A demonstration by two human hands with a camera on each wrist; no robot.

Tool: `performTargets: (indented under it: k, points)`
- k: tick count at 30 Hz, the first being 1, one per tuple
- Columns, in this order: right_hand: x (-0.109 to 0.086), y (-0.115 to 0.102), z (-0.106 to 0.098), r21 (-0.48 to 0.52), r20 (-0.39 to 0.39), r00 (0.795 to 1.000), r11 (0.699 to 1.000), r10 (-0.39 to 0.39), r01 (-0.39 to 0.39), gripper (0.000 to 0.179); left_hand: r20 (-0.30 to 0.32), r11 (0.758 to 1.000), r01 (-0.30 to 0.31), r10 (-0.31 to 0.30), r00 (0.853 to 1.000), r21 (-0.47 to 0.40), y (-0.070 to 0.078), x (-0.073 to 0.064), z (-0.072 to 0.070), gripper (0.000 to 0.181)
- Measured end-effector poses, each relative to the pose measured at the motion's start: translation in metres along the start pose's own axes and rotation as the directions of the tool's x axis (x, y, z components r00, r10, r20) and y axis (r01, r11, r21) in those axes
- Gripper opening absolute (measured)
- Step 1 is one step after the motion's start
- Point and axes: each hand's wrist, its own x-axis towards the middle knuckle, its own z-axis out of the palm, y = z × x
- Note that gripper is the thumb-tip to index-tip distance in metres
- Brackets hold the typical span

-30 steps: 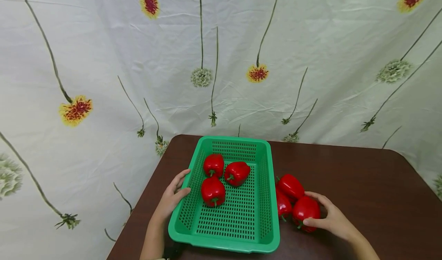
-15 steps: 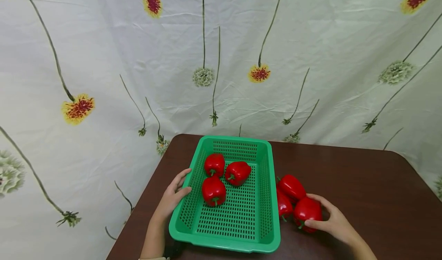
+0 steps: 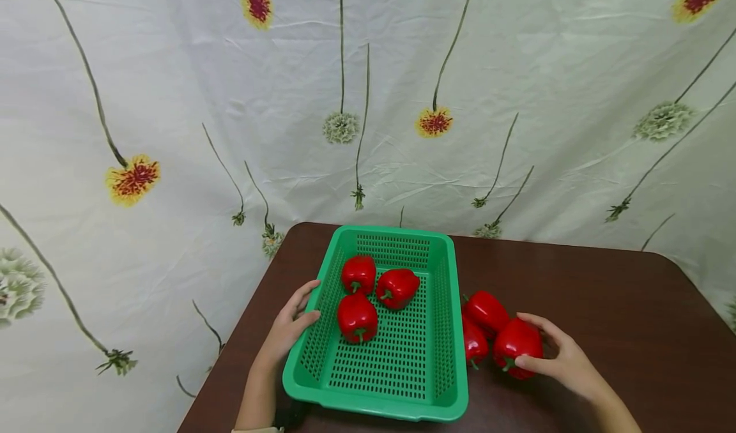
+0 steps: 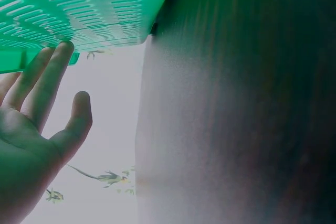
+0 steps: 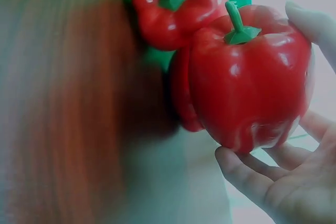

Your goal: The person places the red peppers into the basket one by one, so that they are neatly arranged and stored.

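Fingers (image 5: 242, 176) of right hand (image 3: 568, 360) around a red pepper (image 3: 519, 340)

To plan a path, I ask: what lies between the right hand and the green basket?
The head view shows the held pepper, then two red peppers.

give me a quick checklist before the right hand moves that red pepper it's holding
1. Grip: ok, the right hand has thumb and fingers around the held pepper.
2. Basket steadied: ok, the left hand appears to rest against the outer side of the green basket.
3. Room inside: ok, the three peppers in it leave bare floor at the right and near side.
4. Low path leftward: not ok, loose peppers and the basket's wall stand between.
5. Held pepper off the table: cannot tell.
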Motion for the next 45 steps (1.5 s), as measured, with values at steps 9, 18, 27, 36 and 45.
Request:
performTargets:
  k: [9, 18, 27, 36, 45]
  points:
    - [0.008, -0.014, -0.005, 0.03, 0.034, 0.996, 0.997, -0.078, 0.077, 0.059, 0.003, 1.0, 0.007, -0.007, 1.0, -0.015, -0.001, 0.0, 0.001, 0.056]
    - [0.02, -0.033, -0.005, 0.098, 0.069, 0.99, 0.988, -0.125, 0.118, 0.056, 0.001, 1.0, 0.0, 0.0, 1.0, -0.009, 0.0, 0.0, 0.0, 0.056]
    - [0.034, -0.048, 0.003, 0.156, 0.124, 0.975, 0.974, -0.185, 0.165, 0.058, 0.001, 1.0, 0.003, -0.003, 1.0, -0.009, -0.001, 0.0, 0.0, 0.056]
    - [0.05, -0.063, 0.017, 0.216, 0.157, 0.955, 0.952, -0.253, 0.216, 0.059, 0.0, 1.0, 0.002, -0.002, 1.0, -0.007, 0.001, 0.0, 0.001, 0.056]
    - [0.063, -0.076, 0.035, 0.256, 0.207, 0.94, 0.942, -0.272, 0.216, 0.061, -0.001, 1.0, 0.012, -0.012, 1.0, -0.013, 0.002, 0.0, 0.001, 0.056]
